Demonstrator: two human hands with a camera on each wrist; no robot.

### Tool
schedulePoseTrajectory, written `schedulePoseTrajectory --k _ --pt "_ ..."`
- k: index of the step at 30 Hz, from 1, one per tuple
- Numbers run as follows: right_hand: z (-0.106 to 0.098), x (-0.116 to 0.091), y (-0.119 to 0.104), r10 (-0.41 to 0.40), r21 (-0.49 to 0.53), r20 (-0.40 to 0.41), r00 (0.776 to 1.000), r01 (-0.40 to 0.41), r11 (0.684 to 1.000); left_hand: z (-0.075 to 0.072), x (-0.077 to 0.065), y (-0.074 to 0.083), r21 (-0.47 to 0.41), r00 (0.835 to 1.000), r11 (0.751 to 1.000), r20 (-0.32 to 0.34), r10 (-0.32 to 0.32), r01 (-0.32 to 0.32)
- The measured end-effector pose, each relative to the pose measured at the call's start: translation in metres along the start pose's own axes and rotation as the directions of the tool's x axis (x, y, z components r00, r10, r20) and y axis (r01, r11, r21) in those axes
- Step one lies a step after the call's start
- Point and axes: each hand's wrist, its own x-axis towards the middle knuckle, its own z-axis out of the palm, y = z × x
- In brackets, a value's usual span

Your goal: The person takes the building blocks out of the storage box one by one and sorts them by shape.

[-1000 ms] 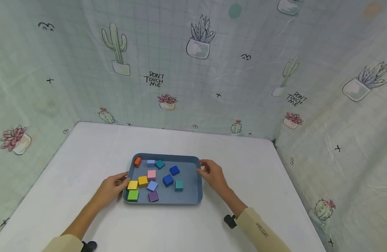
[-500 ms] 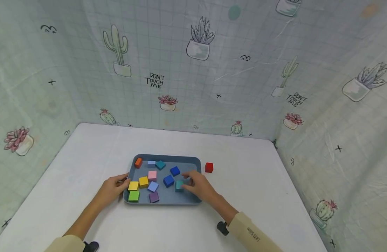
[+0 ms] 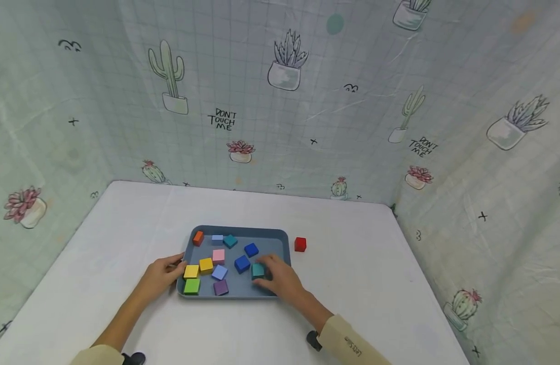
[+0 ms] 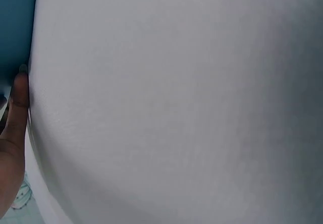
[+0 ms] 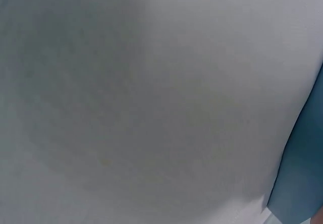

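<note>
A blue-grey tray [image 3: 272, 235] with several coloured cubes in it lies on the table in the head view. My left hand [image 3: 158, 275] grips its left rim, thumb on the near side; in the left wrist view a finger [image 4: 19, 95] lies along the tray's edge. Over the tray's right part, my right hand [image 3: 282, 279] has thumb and fingertips on either side of a teal cube [image 3: 257, 271]. Just left of that cube are two dark blue cubes [image 3: 241, 264]. A red cube [image 3: 300, 244] sits on the table to the right of the tray.
Within the tray, a green cube [image 3: 191, 287], a purple cube [image 3: 221, 287], a pink cube [image 3: 218, 256] and an orange block [image 3: 198, 238] stand among others. The white table [image 3: 352, 253] is bordered by a cactus-print curtain [image 3: 243, 61] at the back and sides.
My right hand has gone from the tray's right rim leftward to the teal cube. The red cube, first out of sight by that hand, now shows on the table. My left hand stays put.
</note>
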Motion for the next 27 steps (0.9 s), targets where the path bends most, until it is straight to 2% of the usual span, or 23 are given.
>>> schedulePoseTrajectory --k 17,22,27 --pt "0.0013 -0.0009 0.0048 -0.011 0.069 -0.077 0.997 0.017 0.997 -0.0013 0.0013 0.0016 -0.008 1.000 1.000 -0.007 -0.009 0.009" --pt "0.0000 -0.0008 0.0076 -0.025 0.091 -0.067 0.997 0.031 0.995 -0.0012 0.0012 0.0005 -0.008 1.000 1.000 -0.013 -0.002 0.002" --pt "-0.0030 -0.0002 0.0094 -0.022 0.111 -0.021 1.000 0.025 0.994 -0.0007 0.0011 -0.0001 -0.009 1.000 1.000 -0.013 -0.001 0.001"
